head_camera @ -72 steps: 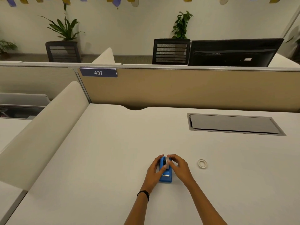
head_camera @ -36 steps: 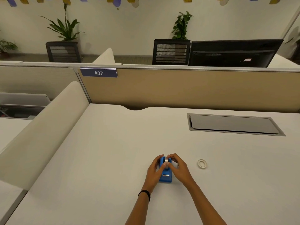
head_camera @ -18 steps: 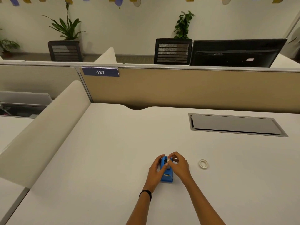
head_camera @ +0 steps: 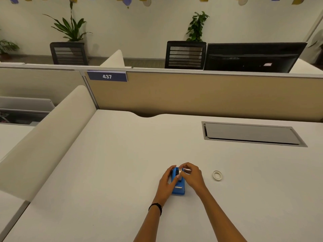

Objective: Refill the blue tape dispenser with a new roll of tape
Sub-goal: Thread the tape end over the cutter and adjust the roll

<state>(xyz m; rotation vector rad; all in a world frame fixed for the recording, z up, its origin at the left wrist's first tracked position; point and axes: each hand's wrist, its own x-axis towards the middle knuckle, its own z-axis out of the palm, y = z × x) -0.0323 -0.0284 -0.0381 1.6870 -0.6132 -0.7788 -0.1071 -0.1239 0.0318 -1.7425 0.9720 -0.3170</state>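
The blue tape dispenser stands on the white desk, near its front middle. My left hand wraps around the dispenser's left side and holds it down. My right hand pinches a small roll of clear tape that sits in the top slot of the dispenser. Most of the roll is hidden by my fingers. A thin white empty tape core lies flat on the desk to the right of my right hand.
A grey cable hatch is set into the desk at the back right. A beige partition closes the far edge, and a low cream divider runs along the left side.
My right hand's fingers have shifted up and back over the roll at the top of the dispenser. The left hand keeps its hold and the dispenser stays in place.
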